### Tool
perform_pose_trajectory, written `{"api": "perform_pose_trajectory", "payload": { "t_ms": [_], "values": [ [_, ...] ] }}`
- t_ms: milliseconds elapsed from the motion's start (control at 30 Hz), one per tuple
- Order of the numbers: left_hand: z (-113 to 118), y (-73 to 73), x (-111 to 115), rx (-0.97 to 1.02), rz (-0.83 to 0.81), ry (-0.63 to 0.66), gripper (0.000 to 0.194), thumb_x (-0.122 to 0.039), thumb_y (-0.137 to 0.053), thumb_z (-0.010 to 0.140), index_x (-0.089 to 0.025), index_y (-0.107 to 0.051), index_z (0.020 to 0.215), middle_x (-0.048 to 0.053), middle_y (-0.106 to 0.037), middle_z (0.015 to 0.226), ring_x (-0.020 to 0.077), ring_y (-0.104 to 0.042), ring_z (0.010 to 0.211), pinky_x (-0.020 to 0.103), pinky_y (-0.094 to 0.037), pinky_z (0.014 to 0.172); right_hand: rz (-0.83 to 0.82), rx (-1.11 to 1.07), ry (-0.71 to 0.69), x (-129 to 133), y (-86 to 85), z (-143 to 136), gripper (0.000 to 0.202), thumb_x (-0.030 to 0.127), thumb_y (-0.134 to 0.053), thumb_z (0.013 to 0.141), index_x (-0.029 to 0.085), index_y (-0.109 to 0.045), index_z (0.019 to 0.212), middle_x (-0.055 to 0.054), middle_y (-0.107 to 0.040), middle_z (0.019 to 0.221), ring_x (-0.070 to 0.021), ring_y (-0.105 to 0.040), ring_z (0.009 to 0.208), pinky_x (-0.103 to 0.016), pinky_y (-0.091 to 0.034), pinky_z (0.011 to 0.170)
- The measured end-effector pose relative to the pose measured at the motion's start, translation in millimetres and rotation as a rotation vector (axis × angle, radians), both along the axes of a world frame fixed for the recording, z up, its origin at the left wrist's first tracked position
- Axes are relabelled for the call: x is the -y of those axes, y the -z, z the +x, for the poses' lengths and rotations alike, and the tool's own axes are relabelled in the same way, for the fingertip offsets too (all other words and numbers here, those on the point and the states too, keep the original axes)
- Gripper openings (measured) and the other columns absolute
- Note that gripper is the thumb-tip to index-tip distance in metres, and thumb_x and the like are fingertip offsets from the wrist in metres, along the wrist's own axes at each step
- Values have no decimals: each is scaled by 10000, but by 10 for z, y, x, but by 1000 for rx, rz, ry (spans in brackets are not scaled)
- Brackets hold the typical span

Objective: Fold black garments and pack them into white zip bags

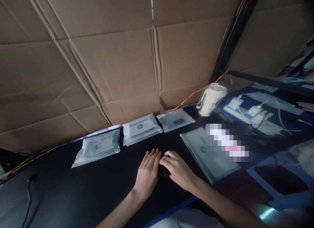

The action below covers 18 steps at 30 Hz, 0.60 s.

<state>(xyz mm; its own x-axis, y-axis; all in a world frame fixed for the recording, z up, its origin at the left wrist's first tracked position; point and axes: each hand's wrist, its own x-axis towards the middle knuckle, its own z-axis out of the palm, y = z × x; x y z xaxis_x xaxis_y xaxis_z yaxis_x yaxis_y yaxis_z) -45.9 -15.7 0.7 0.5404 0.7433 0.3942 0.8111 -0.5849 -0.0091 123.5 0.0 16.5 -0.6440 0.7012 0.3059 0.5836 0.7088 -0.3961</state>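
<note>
My left hand (148, 171) lies flat over a dark item on the black table (93, 192), its fingers stretched out side by side. Close on its right, my right hand (178, 170) has bent fingers, their tips drawn together at the left fingertips. Between the two palms shows part of the dark item (163, 171), black against black, so its kind cannot be made out. What the right fingertips pinch, if anything, is hidden.
Frosted zip bags stand behind my hands: a left one (98, 145), a middle one (141, 128) and a right one (176, 120). Another flat bag (196, 144) lies to the right. Further off are a white cup (211, 100), a power strip (241, 115) and a cardboard wall (117, 67).
</note>
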Motion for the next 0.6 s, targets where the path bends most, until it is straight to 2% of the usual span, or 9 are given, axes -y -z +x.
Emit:
{"api": "perform_pose_trajectory", "payload": {
  "t_ms": [100, 167, 267, 333, 400, 500, 567, 600],
  "values": [
    [-28, 93, -1, -10, -30, 1, 609, 61, -345, 715, -70, -490, 1292, 138, -573, 1314, 256, -494, 1260, 426, -444, 1029, -95, -92, 3, 25, -85, 193, 429, -52, -546, 702, 225, -604, 1026, -15, -664, 1049, -166, -564, 1044, -329, -433, 967],
    [-47, 130, 0, 16, -49, 10, 655, 75, -339, 696, -87, -477, 1316, 122, -554, 1339, 258, -471, 1279, 434, -441, 1031, -129, -158, 90, 18, -122, 398, 352, 56, -589, 771, 256, -598, 1061, -11, -633, 1152, -154, -572, 1086, -311, -441, 974],
    [-66, 110, -4, 148, -155, 20, 733, 81, -351, 641, -126, -473, 1334, 89, -533, 1366, 243, -441, 1303, 439, -408, 1059, -33, -199, 402, -4, -66, 703, 197, 242, -554, 867, 244, -582, 1063, -52, -625, 1157, -192, -593, 1079, -340, -483, 924],
    [-82, 44, -22, 315, -283, -14, 744, 73, -366, 633, -163, -486, 1329, 60, -533, 1369, 221, -456, 1294, 426, -377, 1084, 53, -120, 624, -15, 26, 833, 215, 312, -538, 882, 197, -573, 1060, -99, -651, 1063, -245, -619, 1008, -385, -513, 846],
    [-109, -50, -55, 545, -424, -119, 643, 24, -423, 700, -208, -531, 1290, 31, -576, 1326, 222, -516, 1242, 410, -382, 1079, 74, 33, 753, -17, 106, 881, 215, 299, -546, 873, 162, -581, 1034, -119, -673, 958, -279, -635, 921, -394, -529, 743],
    [-163, -191, -101, 957, -615, -403, 321, -241, -593, 807, -205, -649, 1121, 48, -697, 1127, 287, -615, 1108, 421, -467, 986, 14, 227, 772, -12, 121, 830, 157, 146, -491, 870, 160, -607, 976, -102, -692, 846, -262, -652, 846, -336, -520, 648],
    [-188, -255, -98, 1248, -634, -550, 353, -403, -626, 814, -189, -658, 1093, 69, -713, 1076, 303, -624, 1087, 424, -487, 953, -28, 279, 731, -10, 67, 756, 209, 61, -462, 849, 152, -618, 956, -102, -694, 807, -247, -662, 823, -304, -514, 617],
    [-190, -274, -82, 1364, -598, -582, 398, -439, -612, 827, -193, -634, 1138, 72, -697, 1115, 294, -608, 1116, 418, -479, 964, -42, 288, 703, -9, 34, 716, 221, 34, -467, 832, 143, -622, 945, -106, -694, 800, -245, -665, 820, -297, -515, 617]
  ]
}}
